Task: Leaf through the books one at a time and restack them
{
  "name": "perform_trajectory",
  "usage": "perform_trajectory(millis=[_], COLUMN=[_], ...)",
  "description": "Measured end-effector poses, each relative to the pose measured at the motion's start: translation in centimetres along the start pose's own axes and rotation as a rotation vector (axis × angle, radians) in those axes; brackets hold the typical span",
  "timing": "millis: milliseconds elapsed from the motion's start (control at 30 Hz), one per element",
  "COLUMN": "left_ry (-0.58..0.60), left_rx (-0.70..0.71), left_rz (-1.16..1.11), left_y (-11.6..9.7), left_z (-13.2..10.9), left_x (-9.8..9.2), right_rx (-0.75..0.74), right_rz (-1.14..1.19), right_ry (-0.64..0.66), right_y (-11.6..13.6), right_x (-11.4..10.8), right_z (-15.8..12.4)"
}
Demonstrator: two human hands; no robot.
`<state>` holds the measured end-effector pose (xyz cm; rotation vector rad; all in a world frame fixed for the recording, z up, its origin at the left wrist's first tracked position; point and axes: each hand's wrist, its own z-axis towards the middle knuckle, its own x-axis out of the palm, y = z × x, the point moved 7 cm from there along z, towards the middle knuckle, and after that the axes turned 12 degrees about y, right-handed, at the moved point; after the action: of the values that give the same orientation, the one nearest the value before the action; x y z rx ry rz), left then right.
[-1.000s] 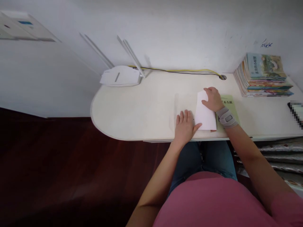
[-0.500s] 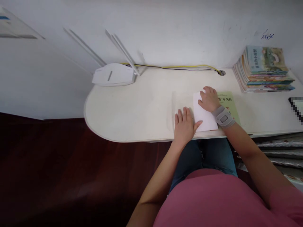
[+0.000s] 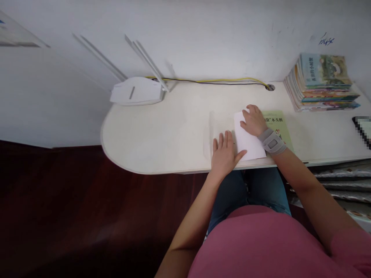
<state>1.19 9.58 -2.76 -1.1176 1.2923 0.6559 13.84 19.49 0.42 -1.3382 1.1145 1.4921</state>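
A green-covered book (image 3: 282, 129) with dark Chinese characters lies on the white desk near its front edge. A blank white page or flap (image 3: 251, 148) extends to the left of the green cover. My right hand (image 3: 253, 119), with a grey wrist band, rests on the upper part of the white page, fingers slightly bent and thumb apart. My left hand (image 3: 223, 154) lies flat with fingers stretched over a clear plastic sheet (image 3: 213, 121), its thumb touching the page's lower left edge. What is under both palms is hidden.
A white router (image 3: 137, 92) with antennas stands at the back left. Yellow and black cables (image 3: 214, 82) run along the wall to a desk hole (image 3: 270, 87). A stack of picture books (image 3: 324, 83) stands at the back right, and a dark-edged device (image 3: 363, 131) lies at the right edge.
The whole view has shifted slightly. Both hands, the page and the book keep practically the same places relative to one another.
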Motion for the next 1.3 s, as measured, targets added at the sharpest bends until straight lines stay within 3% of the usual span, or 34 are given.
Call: perform_trajectory(millis=[300, 467, 567, 833, 1000, 1300], left_ry=[0.035, 0.004, -0.015, -0.025, -0.01, -0.039], left_rx=[0.04, 0.061, 0.048, 0.052, 0.014, 0.067], left_rz=[0.044, 0.063, 0.059, 0.035, -0.02, -0.195], left_y=[0.0, -0.4, -0.4, -0.2, 0.3, 1.0], left_z=[-0.2, -0.4, -0.5, -0.5, -0.3, -0.3], left_x=[-0.1, -0.4, -0.4, -0.2, -0.4, -0.2], right_rx=[0.029, -0.026, -0.076, -0.347, -0.363, -0.35], right_rz=[0.029, 0.085, 0.122, 0.206, 0.098, 0.051], right_ry=[0.077, 0.042, 0.021, 0.074, 0.095, -0.004], right_y=[-0.3, 0.6, 1.2, 1.6, 1.9, 2.6], right_x=[0.6, -0.2, -0.7, 0.1, 0.4, 0.4], right_z=[0.9, 1.2, -0.9, -11.8, -12.2, -12.1])
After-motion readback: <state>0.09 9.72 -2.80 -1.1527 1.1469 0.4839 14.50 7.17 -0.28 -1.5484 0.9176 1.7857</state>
